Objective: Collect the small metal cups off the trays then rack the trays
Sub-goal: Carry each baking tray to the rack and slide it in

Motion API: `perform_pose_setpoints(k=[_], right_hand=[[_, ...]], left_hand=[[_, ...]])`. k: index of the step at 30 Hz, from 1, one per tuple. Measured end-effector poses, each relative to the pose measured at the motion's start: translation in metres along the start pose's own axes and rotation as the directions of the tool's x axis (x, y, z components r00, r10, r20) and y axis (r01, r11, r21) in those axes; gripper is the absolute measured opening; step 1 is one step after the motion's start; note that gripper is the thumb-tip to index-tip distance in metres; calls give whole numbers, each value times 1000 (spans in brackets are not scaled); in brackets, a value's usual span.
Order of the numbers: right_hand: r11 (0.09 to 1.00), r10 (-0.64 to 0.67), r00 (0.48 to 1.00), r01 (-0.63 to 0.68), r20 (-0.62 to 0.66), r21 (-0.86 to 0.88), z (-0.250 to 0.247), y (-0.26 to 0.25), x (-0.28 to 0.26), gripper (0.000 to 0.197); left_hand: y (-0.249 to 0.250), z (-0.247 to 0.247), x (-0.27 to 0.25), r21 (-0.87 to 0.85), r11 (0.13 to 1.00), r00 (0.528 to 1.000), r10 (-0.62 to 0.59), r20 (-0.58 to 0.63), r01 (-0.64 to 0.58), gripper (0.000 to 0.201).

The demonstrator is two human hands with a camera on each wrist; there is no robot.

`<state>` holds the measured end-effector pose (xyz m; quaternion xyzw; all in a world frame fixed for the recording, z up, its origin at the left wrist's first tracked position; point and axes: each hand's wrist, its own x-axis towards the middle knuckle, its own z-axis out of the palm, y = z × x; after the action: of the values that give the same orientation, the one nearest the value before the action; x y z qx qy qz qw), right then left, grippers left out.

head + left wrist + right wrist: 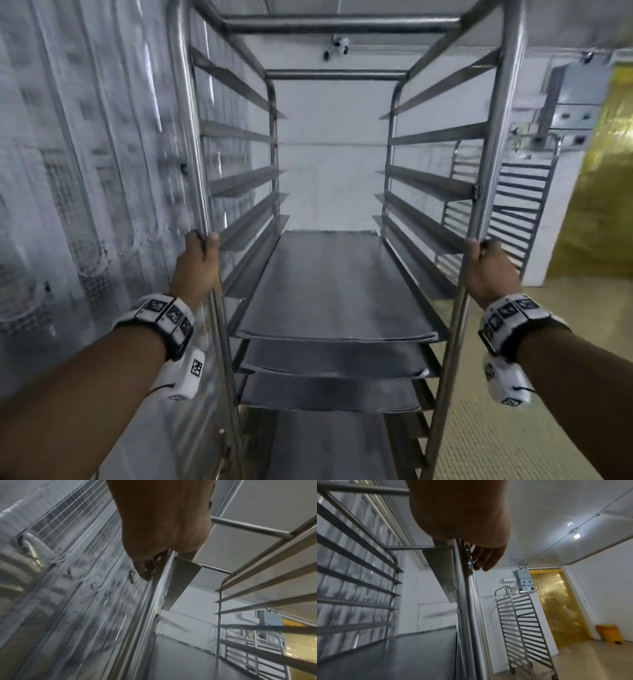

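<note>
Left hand [197,263] grip wrapped on the rack [337,27] left front post, right hand [488,270] grip on right post, trays [329,291] seated on lower runners.

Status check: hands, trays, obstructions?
Left hand, right hand grip rack uprights. Trays racked, no cups seen. Second rack ahead right.

The left hand [164,524] grips the tray rack's upright post [154,595], fingers [145,573] curled round it just above a runner end [181,582], beside blurred clear strip curtains [68,588].
</note>
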<state>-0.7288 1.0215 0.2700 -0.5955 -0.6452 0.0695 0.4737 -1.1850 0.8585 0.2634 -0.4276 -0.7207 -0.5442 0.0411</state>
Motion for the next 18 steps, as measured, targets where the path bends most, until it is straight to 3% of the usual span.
perform_pose_setpoints(k=[5,9,14,18], right_hand=[[996,9,999,-6,-33,93,-5,-24,18,48],[978,14,997,3,-79,208,12,-20,20,43],[957,28,980,30,-195,287,30,-9,31,45],[944,58,980,9,-192,329,38,-11,40,44]], left_hand=[[28,1,24,-115,993,998,-12,-62,4,43],[23,12,28,-104,995,989,-2,-150,-14,48],[11,31,35,-76,988,929,97,-357,-133,46],[9,43,46,-86,988,928,87,-361,-126,41]])
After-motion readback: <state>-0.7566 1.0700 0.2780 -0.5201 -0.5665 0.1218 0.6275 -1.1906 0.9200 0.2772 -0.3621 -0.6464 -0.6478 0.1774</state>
